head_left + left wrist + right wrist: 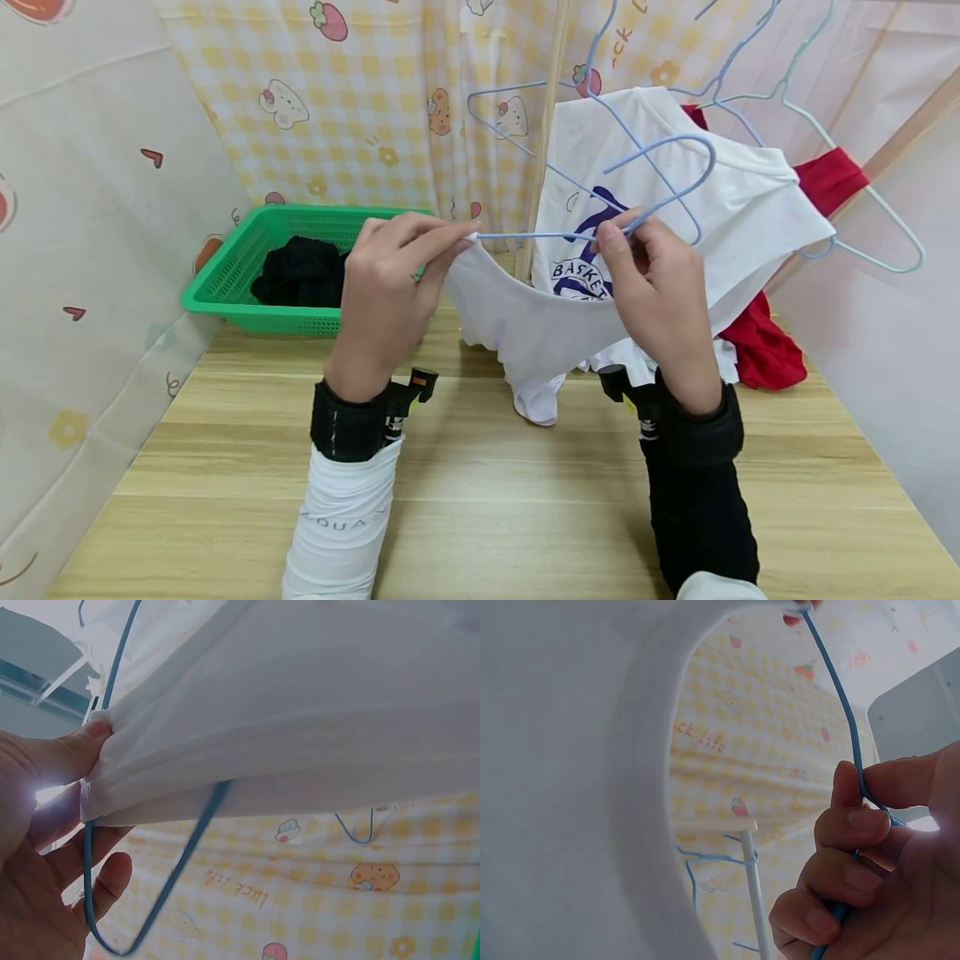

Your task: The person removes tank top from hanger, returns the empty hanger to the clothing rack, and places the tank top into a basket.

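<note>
A blue wire hanger (534,236) is held up between both hands, its hook (686,140) curving above the right hand. My right hand (663,300) grips it just below the hook, with thumb and fingers curled round the wire, as the right wrist view (870,855) also shows. At the left end of the hanger, my left hand (397,287) pinches the edge of a white top (536,329) between thumb and fingers. The top's neckline droops below the wire. In the left wrist view the bent hanger end (124,941) shows past the white fabric (300,697).
Behind on the right, a white printed top (660,150) hangs from a rack with other hangers (892,242). A red cloth (765,346) lies below it. At back left stands a green basket (225,304) with black clothing (300,271). A rack pole (543,167) rises behind the hands.
</note>
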{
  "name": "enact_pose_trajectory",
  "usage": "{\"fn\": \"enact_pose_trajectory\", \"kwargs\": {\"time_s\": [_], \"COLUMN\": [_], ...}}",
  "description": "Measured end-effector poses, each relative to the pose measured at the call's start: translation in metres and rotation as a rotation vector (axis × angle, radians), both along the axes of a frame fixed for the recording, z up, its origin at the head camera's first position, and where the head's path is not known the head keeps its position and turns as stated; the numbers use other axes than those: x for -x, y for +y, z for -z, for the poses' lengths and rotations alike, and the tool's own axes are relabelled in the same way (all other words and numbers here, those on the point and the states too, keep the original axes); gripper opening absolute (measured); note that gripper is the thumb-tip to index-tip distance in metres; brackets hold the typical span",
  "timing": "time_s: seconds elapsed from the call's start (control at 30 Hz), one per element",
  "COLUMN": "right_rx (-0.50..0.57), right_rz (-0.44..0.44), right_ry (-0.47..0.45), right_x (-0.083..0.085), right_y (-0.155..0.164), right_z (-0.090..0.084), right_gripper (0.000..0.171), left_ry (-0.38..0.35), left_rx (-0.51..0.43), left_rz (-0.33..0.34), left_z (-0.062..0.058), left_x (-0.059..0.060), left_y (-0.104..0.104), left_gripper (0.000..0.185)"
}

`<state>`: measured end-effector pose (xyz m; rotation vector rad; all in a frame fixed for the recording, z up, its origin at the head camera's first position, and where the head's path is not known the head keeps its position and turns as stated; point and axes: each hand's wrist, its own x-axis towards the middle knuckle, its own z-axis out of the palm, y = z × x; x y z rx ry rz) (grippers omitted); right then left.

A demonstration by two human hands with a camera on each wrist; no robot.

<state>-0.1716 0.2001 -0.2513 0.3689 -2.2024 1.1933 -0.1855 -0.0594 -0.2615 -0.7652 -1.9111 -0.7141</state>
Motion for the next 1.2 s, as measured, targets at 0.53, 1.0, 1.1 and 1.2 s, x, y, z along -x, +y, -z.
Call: {"fn": "enact_pose_trajectory", "kwargs": {"time_s": [0.53, 1.0, 1.1, 1.2], "right_rx": [0.223, 0.597, 0.608, 0.605], "right_rz": [0.085, -0.27, -0.281, -0.273], "right_ry": [-0.052, 0.028, 0.028, 0.028], "right_x": [0.002, -0.002, -0.002, -0.003], "right_y": [0.035, 0.028, 0.026, 0.025], "right_z": [-0.007, -0.007, -0.008, -0.008], "right_gripper": [0.021, 0.015, 0.016, 0.016], "left_ry": [-0.053, -0.111, -0.132, -0.164], "left_rx": [-0.285, -0.113, -0.074, -0.035], "left_rz": [-0.067, -0.011, 0.016, 0.031], "left_z": [-0.005, 0.0, 0.003, 0.007], "left_x": [-0.004, 0.001, 0.004, 0.008], "left_y": [-0.027, -0.019, -0.012, -0.007], "left_gripper": [0.017, 0.021, 0.021, 0.021]}}
